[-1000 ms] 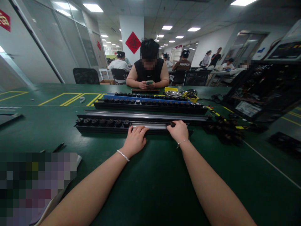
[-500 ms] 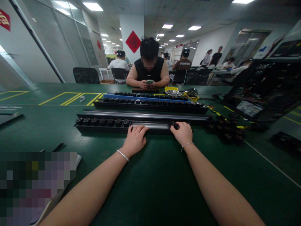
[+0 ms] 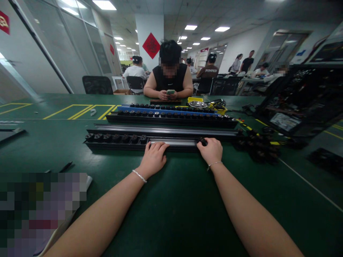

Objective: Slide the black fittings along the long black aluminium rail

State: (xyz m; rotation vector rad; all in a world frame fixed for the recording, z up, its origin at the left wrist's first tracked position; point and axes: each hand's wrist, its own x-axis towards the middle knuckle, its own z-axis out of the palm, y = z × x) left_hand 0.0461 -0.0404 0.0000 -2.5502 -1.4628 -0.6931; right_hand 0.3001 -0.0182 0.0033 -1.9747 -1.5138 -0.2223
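Farthest left of both hands, a row of black knobs [image 3: 115, 138] sits seated in the near rail [image 3: 91, 143], a long black channel lying crosswise on the green table [image 3: 174, 214]. Left hand [image 3: 154, 157]: palm down, fingers spread apart and flat, tips resting on the rail's front edge just right of the last seated knob; nothing clamped in it. Thin bracelet [image 3: 139, 176] on that wrist. Between the two hands, a bare silver strip [image 3: 177, 142] runs along the rail. Right hand [image 3: 212, 151]: fingers curled together, thumb and fingertips closed on a loose knob [image 3: 203, 141], which touches the rail at the right end of the silver strip. Beyond the fingertips, a second rail [image 3: 166, 130] lies parallel and just behind the near one; further back, a blue-striped rail [image 3: 166, 111] carries knobs along its length. Right of the right hand, near but not touching, a pile of black parts [image 3: 257, 146] lies loose on the table. Well beyond both hands, across the table, a person [image 3: 170, 76] sits with both hands on a phone [image 3: 170, 92].
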